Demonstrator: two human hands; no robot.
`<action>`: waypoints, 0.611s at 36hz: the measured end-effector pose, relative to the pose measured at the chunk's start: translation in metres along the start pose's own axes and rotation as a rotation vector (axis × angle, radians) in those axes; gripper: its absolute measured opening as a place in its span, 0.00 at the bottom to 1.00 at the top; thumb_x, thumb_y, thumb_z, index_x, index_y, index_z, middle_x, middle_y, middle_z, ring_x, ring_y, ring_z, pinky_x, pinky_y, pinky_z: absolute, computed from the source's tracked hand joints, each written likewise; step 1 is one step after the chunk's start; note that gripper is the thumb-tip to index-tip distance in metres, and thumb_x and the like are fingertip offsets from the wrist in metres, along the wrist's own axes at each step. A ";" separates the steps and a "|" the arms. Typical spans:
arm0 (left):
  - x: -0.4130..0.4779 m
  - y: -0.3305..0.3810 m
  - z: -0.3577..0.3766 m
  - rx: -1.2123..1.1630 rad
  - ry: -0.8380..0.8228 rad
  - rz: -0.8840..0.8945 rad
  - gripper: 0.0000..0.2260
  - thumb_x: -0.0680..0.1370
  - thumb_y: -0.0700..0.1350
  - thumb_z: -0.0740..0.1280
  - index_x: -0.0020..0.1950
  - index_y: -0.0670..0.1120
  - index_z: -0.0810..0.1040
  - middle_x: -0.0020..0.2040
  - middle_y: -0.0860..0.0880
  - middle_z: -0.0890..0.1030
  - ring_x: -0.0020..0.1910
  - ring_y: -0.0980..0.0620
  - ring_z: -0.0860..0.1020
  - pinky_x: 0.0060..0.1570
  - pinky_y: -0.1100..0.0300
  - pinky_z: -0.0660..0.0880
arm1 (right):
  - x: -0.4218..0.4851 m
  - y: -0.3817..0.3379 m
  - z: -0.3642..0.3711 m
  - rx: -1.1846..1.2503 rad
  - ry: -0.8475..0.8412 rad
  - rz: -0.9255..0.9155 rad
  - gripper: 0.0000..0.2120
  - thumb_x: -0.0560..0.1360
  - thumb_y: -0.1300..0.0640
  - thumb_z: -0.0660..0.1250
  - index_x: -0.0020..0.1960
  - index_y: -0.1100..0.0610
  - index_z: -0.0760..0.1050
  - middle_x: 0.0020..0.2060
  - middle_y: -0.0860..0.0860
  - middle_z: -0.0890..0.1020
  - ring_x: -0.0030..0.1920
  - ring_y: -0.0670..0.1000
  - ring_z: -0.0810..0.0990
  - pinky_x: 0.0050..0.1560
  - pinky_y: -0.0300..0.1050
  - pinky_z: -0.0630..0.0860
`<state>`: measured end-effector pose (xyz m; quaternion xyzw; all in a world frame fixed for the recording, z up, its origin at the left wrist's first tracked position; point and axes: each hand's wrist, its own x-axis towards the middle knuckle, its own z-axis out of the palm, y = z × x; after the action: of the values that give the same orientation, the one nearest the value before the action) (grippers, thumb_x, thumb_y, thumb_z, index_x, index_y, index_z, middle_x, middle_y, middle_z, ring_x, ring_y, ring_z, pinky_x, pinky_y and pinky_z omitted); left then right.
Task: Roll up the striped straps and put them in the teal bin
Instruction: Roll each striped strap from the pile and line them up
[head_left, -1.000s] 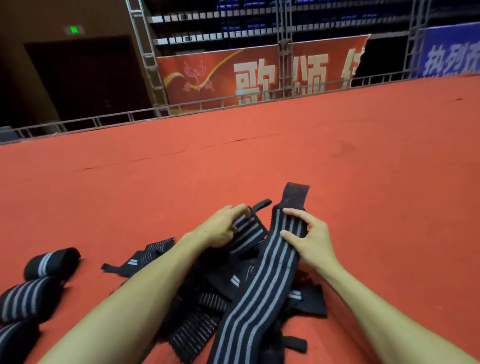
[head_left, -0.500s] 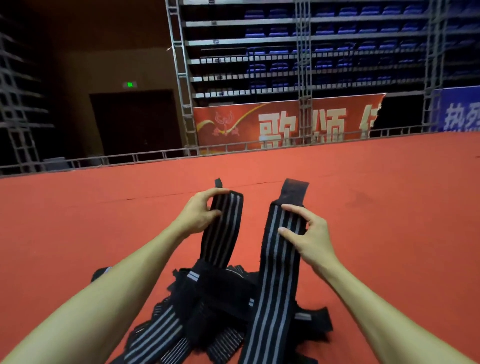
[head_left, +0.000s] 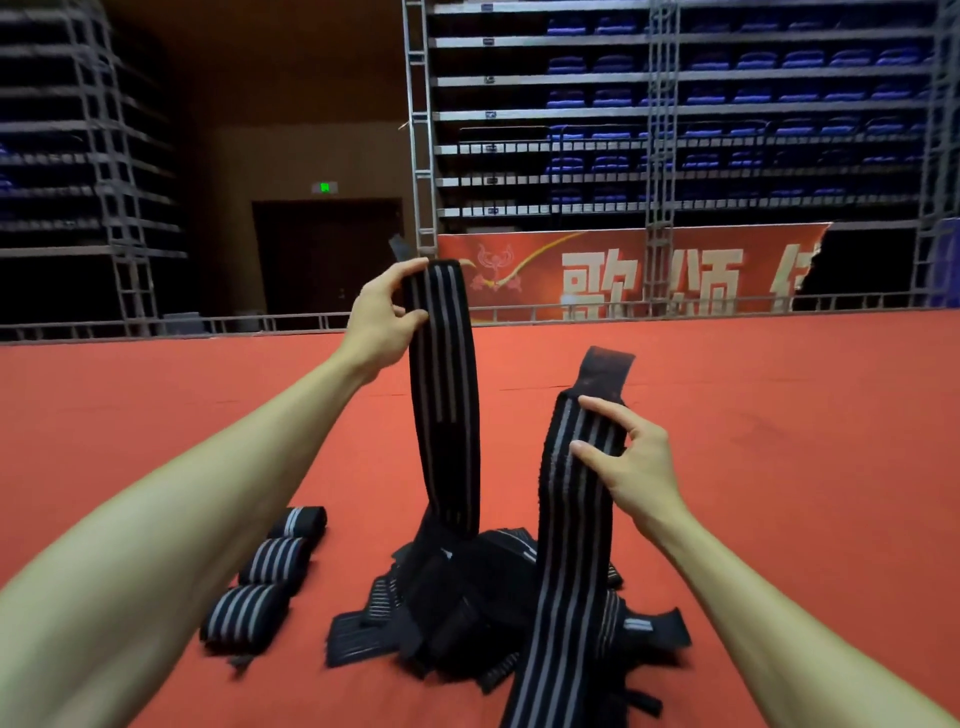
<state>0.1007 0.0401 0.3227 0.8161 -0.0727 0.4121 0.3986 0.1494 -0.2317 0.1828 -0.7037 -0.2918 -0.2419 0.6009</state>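
Rolls (head_left: 275, 561) beside pile (head_left: 457, 597), straps (head_left: 444, 395) aloft — banner (head_left: 623, 275) beyond

dim hall, soft blur, edges bowed

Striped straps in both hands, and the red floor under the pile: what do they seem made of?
Left strap and right strap: likely woven elastic fabric, matte black with grey stripes; they flex limply and look ribbed. Red floor: probably felt-like carpet, matte, with faint seams.

The red carpet (head_left: 779, 467) had a messy heap of striped straps (head_left: 457, 597) dumped on it, with three rolled-up straps (head_left: 275, 561) lined up just left.
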 end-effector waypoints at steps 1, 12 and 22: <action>0.000 0.002 -0.005 0.001 0.023 0.011 0.28 0.76 0.29 0.66 0.72 0.52 0.72 0.60 0.52 0.77 0.46 0.43 0.83 0.51 0.56 0.82 | -0.001 -0.001 0.000 -0.006 0.002 -0.001 0.23 0.69 0.68 0.76 0.60 0.51 0.80 0.53 0.46 0.82 0.49 0.30 0.78 0.52 0.26 0.73; -0.080 -0.019 -0.026 -0.042 -0.075 -0.104 0.27 0.76 0.26 0.64 0.70 0.48 0.72 0.66 0.52 0.74 0.44 0.62 0.82 0.49 0.67 0.79 | -0.024 -0.006 0.006 -0.005 0.006 0.034 0.23 0.69 0.69 0.75 0.60 0.52 0.80 0.51 0.45 0.82 0.47 0.29 0.78 0.51 0.25 0.73; -0.208 -0.065 -0.050 -0.038 -0.257 -0.308 0.27 0.76 0.26 0.64 0.67 0.54 0.73 0.67 0.51 0.75 0.49 0.56 0.81 0.53 0.62 0.79 | -0.044 -0.021 0.027 -0.025 -0.022 0.036 0.23 0.69 0.68 0.76 0.61 0.55 0.80 0.52 0.48 0.82 0.52 0.45 0.79 0.54 0.29 0.73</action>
<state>-0.0366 0.0756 0.1499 0.8558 -0.0052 0.2371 0.4597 0.1032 -0.2078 0.1624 -0.7189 -0.2826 -0.2271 0.5931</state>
